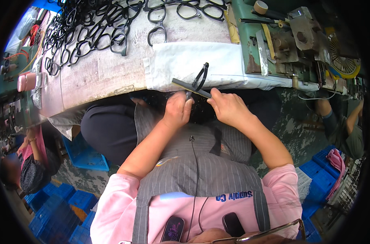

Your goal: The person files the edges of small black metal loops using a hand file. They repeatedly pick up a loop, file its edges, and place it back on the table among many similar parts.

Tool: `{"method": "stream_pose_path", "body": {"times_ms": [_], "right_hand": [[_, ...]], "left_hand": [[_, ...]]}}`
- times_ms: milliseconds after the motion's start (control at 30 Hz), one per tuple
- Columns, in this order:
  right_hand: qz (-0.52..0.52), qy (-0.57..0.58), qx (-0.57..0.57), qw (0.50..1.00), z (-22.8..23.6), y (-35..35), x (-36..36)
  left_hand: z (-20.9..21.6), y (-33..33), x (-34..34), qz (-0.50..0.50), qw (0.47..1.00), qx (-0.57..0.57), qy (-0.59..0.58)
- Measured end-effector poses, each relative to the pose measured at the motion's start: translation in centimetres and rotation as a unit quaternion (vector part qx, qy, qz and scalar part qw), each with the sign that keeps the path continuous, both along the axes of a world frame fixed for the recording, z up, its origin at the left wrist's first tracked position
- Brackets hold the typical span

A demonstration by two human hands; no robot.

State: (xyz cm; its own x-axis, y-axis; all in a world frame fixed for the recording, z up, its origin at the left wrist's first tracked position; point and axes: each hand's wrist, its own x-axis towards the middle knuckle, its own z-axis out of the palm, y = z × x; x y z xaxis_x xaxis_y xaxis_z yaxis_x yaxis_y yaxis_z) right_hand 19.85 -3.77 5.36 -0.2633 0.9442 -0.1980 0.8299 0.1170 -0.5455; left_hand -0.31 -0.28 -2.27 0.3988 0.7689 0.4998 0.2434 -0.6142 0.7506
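Note:
My left hand (178, 106) is closed on a black eyeglass frame (201, 76) at the near edge of the bench. One dark rim of the frame stands up above my fingers; its lower part is hidden by them. My right hand (229, 106) pinches the right end of a flat grey stick, like a file or sanding stick (183, 84). That stick slants across the frame and seems to touch it, its free end pointing to the upper left. Beneath both lies a white cloth or sheet (197, 57) spread over the bench.
Many black eyeglass frames (105, 40) lie heaped on the bench (91, 77) at the far left. A green machine with metal clamps (301, 36) stands at the right. Blue crates (85, 152) sit on the floor. Other people (30, 162) are at both sides.

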Motion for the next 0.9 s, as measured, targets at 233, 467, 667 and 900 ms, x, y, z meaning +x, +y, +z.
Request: {"method": "stream_pose_path", "body": {"times_ms": [233, 467, 667, 900], "right_hand": [[-0.069, 0.183, 0.051, 0.979, 4.8, 0.4, 1.5], [-0.012, 0.094, 0.206, 0.974, 4.8, 3.2, -0.3], [0.021, 0.099, 0.264, 0.959, 3.9, 0.2, -0.8], [-0.097, 0.156, 0.181, 0.966, 3.9, -1.0, -1.2]], "left_hand": [[0.1, 0.0, -0.1, 0.011, 0.999, -0.043, -0.032], [3.4, 0.7, -0.6, 0.067, 0.996, 0.055, -0.038], [6.2, 2.0, -1.3, 0.089, 0.987, 0.131, 0.002], [7.9, 3.3, -1.8, 0.047, 0.996, 0.063, -0.043]]}}
